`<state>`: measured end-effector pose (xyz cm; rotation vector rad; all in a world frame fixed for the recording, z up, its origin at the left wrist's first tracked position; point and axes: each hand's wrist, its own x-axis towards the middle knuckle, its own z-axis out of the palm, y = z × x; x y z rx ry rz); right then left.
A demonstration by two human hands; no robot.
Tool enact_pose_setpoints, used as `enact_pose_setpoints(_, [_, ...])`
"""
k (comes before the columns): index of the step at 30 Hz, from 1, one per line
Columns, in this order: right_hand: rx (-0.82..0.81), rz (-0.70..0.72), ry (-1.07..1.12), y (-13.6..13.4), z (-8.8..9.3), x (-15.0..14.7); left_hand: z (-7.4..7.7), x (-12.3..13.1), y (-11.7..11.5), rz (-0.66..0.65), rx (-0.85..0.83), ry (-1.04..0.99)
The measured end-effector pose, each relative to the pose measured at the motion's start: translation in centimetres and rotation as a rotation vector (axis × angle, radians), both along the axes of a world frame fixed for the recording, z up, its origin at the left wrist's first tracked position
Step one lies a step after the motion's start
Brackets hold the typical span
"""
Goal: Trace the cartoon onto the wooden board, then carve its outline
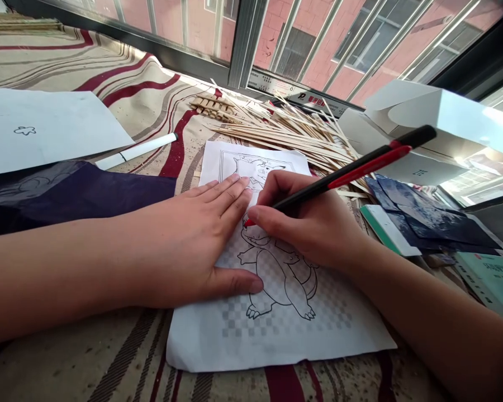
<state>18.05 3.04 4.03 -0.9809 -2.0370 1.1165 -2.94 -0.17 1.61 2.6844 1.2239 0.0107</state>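
Observation:
A white sheet (pixel 276 329) with a black line drawing of a cartoon creature (pixel 283 273) lies on the striped cloth in front of me. My left hand (pixel 193 240) lies flat on the sheet's left side, fingers stretched out, pressing it down. My right hand (pixel 314 223) is closed round a black and red pen (pixel 352 167), whose red tip touches the drawing near the creature's head. The pen's cap end points up to the right.
A striped beige and red cloth (pixel 121 95) covers the surface. Dark carbon paper (pixel 67 195), a white sheet (pixel 46 128) and a white marker (pixel 136 151) lie at left. Bamboo sticks (pixel 293 128) are piled behind. White box (pixel 427 128), dark sheets (pixel 427 215) and booklets at right. Window behind.

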Motion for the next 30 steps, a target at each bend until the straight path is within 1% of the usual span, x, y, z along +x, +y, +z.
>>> enact_pose_setpoints(2, [0.01,-0.009,-0.01,-0.1,-0.4,0.1,0.7,0.2,0.1,0.01,-0.048,0.034])
enact_pose_setpoints(4, [0.015,-0.019,-0.03,-0.2,-0.4,0.2,1.1,0.3,0.1,0.009,-0.063,0.04])
enact_pose_setpoints(10, [0.002,-0.007,-0.09,-0.3,-0.1,0.3,0.7,-0.3,0.1,-0.013,-0.023,-0.018])
enact_pose_setpoints(14, [0.01,-0.008,-0.098,-0.2,-0.1,0.3,0.8,0.0,0.0,0.003,-0.053,0.024])
enact_pose_setpoints(16, [0.017,-0.018,-0.097,-0.2,-0.2,0.3,0.6,0.1,0.0,0.011,-0.038,0.027])
enact_pose_setpoints(18, [0.017,-0.032,-0.1,-0.2,-0.2,0.3,0.1,0.2,0.0,0.016,0.011,0.003])
enact_pose_setpoints(21, [0.015,-0.059,-0.105,-0.2,-0.2,0.2,-0.7,-0.1,0.0,0.005,0.064,-0.03])
enact_pose_setpoints(23, [0.012,-0.074,-0.108,-0.3,-0.2,0.2,-0.9,-0.3,0.0,-0.004,0.08,-0.05])
enact_pose_setpoints(26, [0.001,-0.086,-0.121,-0.3,-0.1,0.2,-0.3,-0.3,0.0,-0.02,0.041,-0.041])
enact_pose_setpoints(30, [0.016,-0.091,-0.123,-0.4,0.0,0.1,0.8,0.0,0.0,0.003,-0.033,0.004])
